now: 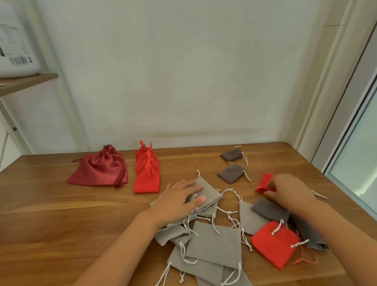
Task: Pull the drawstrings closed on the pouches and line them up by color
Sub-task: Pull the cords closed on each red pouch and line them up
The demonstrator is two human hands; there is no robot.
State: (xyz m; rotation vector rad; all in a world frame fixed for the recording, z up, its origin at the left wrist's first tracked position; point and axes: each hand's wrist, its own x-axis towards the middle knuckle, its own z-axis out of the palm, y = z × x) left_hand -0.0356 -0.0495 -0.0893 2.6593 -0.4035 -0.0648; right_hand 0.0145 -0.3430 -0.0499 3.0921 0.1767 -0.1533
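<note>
Clutter covers the near right part of the brown wooden table [44, 211]: a loose heap of light grey fabric pouches [215, 240] with white cords, one flat bright red pouch [274, 242], and two open dark grey pouches [270, 210] partly hidden under the right forearm. Toward the far edge lie one cinched dark red satin pouch [101, 170], an overlapping row of bright red pouches [147, 180], seemingly four, and two cinched dark grey pouches [231, 173]. The left hand [179, 200] rests flat, fingers straight, on the heap's far side. The right hand [291, 192], fingers curled, pinches a small red pouch [264, 182] near the right edge.
</note>
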